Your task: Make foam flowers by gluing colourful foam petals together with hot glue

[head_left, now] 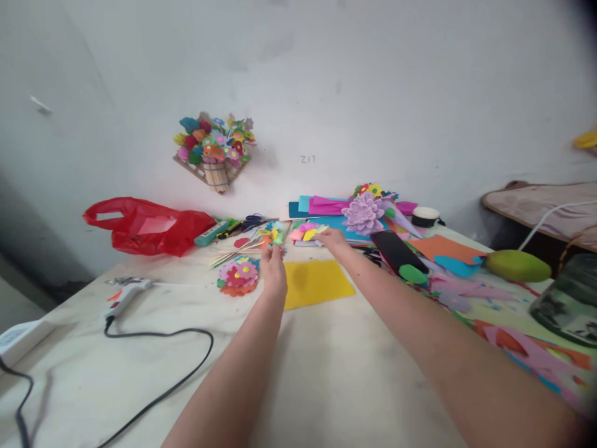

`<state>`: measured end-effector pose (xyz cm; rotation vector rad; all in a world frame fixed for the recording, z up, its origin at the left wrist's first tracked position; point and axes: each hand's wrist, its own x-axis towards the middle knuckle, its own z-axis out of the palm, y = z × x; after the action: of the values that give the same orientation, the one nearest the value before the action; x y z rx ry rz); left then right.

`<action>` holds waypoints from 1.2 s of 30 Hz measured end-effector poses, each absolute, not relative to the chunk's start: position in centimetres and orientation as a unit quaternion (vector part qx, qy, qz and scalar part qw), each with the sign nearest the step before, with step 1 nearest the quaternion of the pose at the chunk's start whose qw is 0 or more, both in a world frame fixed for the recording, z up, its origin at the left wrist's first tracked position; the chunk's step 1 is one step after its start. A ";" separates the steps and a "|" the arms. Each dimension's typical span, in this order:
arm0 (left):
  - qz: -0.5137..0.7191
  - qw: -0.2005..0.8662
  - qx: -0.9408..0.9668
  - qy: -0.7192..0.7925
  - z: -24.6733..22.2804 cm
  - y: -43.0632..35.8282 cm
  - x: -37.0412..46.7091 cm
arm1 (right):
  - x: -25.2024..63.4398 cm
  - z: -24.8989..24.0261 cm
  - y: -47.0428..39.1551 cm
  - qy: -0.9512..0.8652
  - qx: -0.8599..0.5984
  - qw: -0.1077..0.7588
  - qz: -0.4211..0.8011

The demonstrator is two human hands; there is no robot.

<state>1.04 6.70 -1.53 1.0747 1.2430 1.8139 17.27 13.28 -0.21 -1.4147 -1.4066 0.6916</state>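
Observation:
My right hand [332,239] reaches to a small pile of coloured foam pieces [298,235] at the back of the table. Its fingers are pinched at a pale yellow foam piece [321,229], partly hidden by the fingertips. My left hand [273,271] is held upright at the left edge of a yellow foam sheet [319,284], fingers stretched forward, nothing visible in them. Just beyond its fingertips are small foam flowers [275,233] in yellow, green and blue. Left of that hand lies a stack of foam flower shapes [239,275].
A glue gun [127,298] with a black cord lies left, near a red plastic bag [152,225]. To the right are a phone [398,252], orange foam sheets [441,250], a green oval object [517,266] and a glass jar [571,302]. A purple flower [364,213] stands behind.

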 end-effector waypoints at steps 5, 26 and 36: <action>0.670 0.295 0.451 0.511 -1.0 5.2 -1.0 | 16.2 0.2 9.6 -0.670 -0.563 0.412 0.255; 0.340 0.195 0.801 0.452 -4.0 0.6 -1.2 | 18.5 0.1 -0.7 -0.898 -0.432 0.043 -0.071; 0.399 0.188 0.768 0.465 -3.7 0.3 -1.0 | 18.0 -0.8 -0.5 -0.876 -0.469 0.085 -0.077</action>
<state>-1.00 0.27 -3.71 2.1595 1.3073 1.1224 18.05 -0.46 -0.83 -1.3980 -2.6111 -0.2310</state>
